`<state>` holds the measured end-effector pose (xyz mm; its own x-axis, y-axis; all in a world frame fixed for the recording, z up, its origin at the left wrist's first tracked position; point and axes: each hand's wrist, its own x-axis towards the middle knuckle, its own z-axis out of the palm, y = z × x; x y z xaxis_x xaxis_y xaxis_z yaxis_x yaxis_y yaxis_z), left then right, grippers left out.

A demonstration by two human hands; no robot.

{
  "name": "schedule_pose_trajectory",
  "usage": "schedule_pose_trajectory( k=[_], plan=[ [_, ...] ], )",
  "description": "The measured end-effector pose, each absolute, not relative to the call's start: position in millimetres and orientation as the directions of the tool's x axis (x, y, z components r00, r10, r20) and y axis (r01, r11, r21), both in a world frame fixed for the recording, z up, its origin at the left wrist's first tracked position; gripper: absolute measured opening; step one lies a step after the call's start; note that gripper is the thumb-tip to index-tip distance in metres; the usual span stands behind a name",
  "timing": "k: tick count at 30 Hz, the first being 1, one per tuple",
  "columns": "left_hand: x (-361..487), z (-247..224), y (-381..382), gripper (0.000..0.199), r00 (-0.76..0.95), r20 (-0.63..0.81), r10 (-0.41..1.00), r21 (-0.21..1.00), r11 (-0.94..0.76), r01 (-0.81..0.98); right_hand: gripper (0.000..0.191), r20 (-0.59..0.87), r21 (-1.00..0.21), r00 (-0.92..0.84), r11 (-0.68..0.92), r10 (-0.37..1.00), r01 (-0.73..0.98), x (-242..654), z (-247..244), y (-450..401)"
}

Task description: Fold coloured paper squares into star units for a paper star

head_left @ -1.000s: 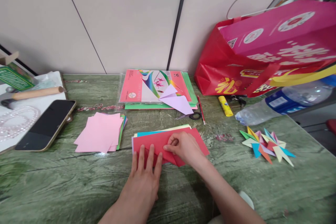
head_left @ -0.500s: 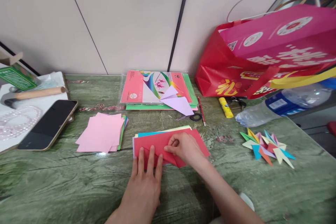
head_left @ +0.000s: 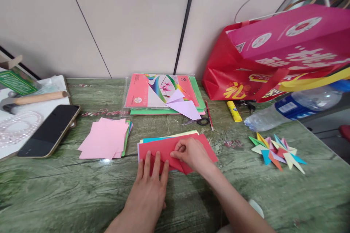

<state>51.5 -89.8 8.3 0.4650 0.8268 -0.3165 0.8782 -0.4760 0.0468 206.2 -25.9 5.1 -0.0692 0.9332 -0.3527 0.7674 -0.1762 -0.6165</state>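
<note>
Left hand (head_left: 151, 185) spread on folded red paper (head_left: 163, 148); right hand (head_left: 191, 153) just right of it, curled, maybe pinching the paper.

The table (head_left: 65, 189) carries a red-topped paper stack (head_left: 161, 146), paper stars (head_left: 282, 151) near its right edge, a bag (head_left: 254, 71) along its far edge.

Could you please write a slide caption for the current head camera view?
Left hand and right hand on red paper, between a pink-topped paper stack and multicoloured paper stars.
</note>
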Motion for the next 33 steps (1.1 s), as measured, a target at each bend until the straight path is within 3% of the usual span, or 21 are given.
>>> schedule_pose_trajectory(
  k=[11,27,33],
  plan=[
    [53.7,8.2,-87.6,0.087,0.442,-0.345,0.828,-0.05,-0.486,0.873,0.011,-0.351,-0.627,-0.056,-0.19,0.935,0.755,206.6,3.6,-25.8],
    [54.4,12.2,-88.0,0.084,0.432,-0.34,0.836,-0.033,-0.469,0.882,0.011,-0.353,-0.619,-0.063,-0.182,0.934,0.764,206.3,6.2,-26.0],
    [51.7,13.4,-85.4,0.081,0.461,-0.353,0.814,0.026,-0.484,0.875,0.011,-0.367,-0.612,-0.061,-0.191,0.928,0.768,206.2,5.7,-25.6]
  ],
)
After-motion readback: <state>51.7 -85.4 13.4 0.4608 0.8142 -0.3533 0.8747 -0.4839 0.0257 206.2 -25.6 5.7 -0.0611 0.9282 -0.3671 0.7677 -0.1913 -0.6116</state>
